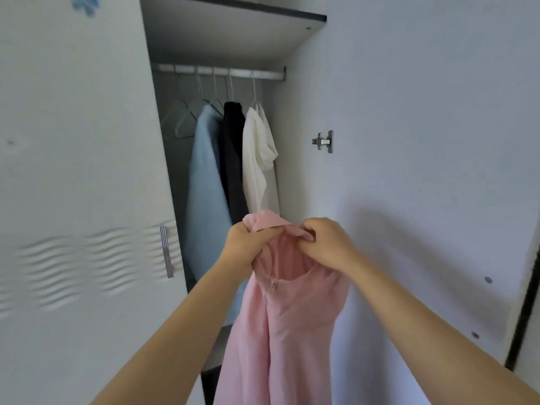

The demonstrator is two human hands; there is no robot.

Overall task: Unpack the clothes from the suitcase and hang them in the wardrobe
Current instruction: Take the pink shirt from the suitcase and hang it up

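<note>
A pink garment [286,323] hangs down in front of the open wardrobe, held up at its top edge by both hands. My left hand [244,247] grips the left part of that edge and my right hand [324,244] pinches the right part, the two close together. Inside the wardrobe a metal rail [219,72] carries a light blue garment [204,185], a black garment [233,159] and a white garment [258,159] on hangers. Empty pale hangers [182,115] hang at the rail's left end. The suitcase is out of view.
The closed left wardrobe door [81,171] with a metal handle [166,251] stands at the left. The open right door [423,141], with a hinge [323,141], swings out at the right. A shelf [233,27] sits above the rail.
</note>
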